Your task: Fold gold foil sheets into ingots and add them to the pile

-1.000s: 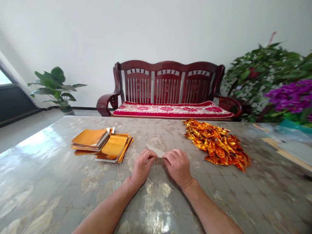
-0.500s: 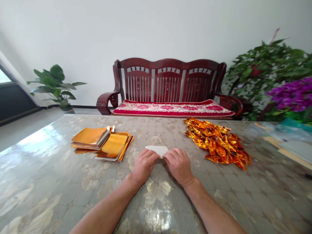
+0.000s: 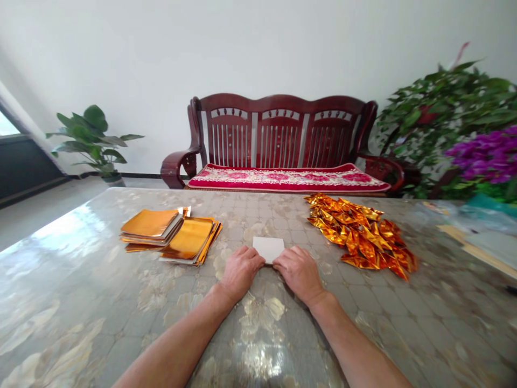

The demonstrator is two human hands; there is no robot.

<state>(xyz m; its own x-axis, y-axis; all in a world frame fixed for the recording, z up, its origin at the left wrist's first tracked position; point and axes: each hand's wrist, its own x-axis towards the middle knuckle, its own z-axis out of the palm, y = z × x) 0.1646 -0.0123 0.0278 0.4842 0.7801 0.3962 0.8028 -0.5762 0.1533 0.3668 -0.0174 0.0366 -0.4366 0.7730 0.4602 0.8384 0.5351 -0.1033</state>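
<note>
A small sheet of paper (image 3: 269, 249), pale side up, lies on the table in front of me, its far part flat and squared. At its near left corner my left hand (image 3: 241, 269) pinches the edge with closed fingers. My right hand (image 3: 301, 272) grips the near right corner the same way, so a narrow gap parts the two hands. The near edge is partly hidden under my fingers. To the left sit two overlapping stacks of gold foil paper (image 3: 189, 237). A heap of folded, pointed gold foil pieces (image 3: 359, 234) lies to the right.
The patterned table (image 3: 258, 345) has a glossy cover. Plastic bags (image 3: 456, 213) and flat card pieces (image 3: 488, 248) lie at the right edge. Behind stands a dark red wooden bench (image 3: 278, 134), between a potted plant (image 3: 95, 140) and leafy plants with purple flowers (image 3: 484, 153).
The paper's far part, which looked narrow with angled ends, now shows as a taller flat rectangle. Both hands stay at its near edge, nearly in place. The view has shifted slightly.
</note>
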